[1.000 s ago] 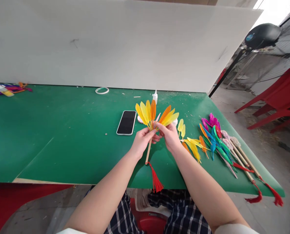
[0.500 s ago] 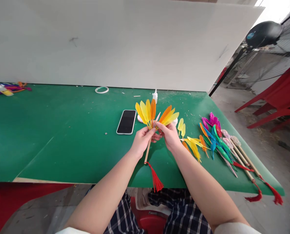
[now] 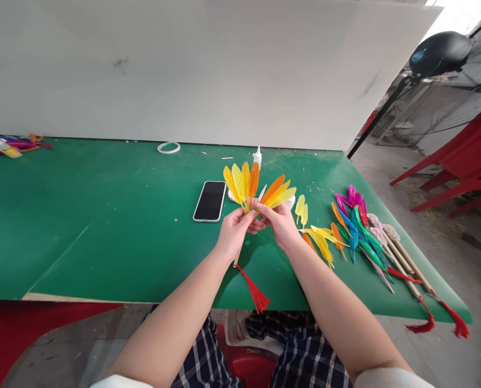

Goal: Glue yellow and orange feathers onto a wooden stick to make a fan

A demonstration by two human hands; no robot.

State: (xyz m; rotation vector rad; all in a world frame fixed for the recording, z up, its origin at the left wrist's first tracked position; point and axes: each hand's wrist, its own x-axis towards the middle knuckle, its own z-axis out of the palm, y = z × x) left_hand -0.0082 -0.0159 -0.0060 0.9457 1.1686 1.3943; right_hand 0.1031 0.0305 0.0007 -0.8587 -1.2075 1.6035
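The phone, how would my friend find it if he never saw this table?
Start at the big green table. Just left of the yellow and orange feather fan held in the left hand and right hand, the phone lies flat. It is the only black rectangle there.

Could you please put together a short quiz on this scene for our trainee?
1. True or false: the phone lies on the table to the left of the fan.
2. What hangs from the fan's stick? A. a red tassel B. a blue ribbon C. a bell
3. Is the fan held by the left hand, the right hand, or both?
Key: 1 true; 2 A; 3 both.
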